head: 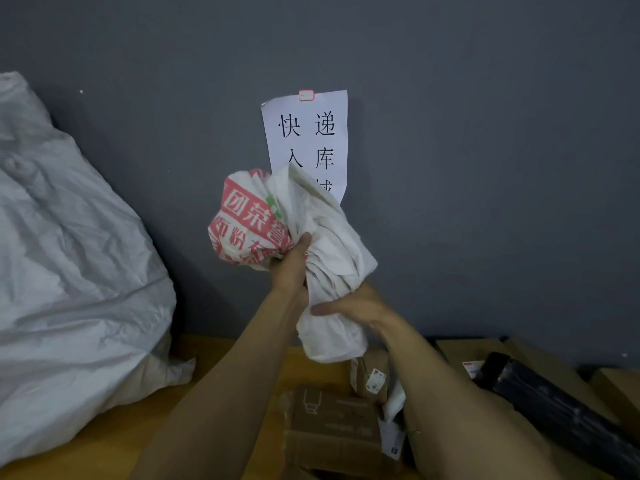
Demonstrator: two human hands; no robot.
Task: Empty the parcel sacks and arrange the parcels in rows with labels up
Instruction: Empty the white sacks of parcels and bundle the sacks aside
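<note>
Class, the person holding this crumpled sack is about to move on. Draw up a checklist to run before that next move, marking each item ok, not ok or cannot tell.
1. Grip on the crumpled sack: left hand and right hand both clutch it: ok.
2. That sack emptied: it hangs limp and bunched, but its inside is hidden: cannot tell.
3. Other sack emptied: the big grey sack at left bulges full: not ok.
4. Parcels in rows: the cardboard box, small box and black parcel lie at odd angles: not ok.
5. Labels up: a label shows on the small box; the others are unclear: cannot tell.
</note>
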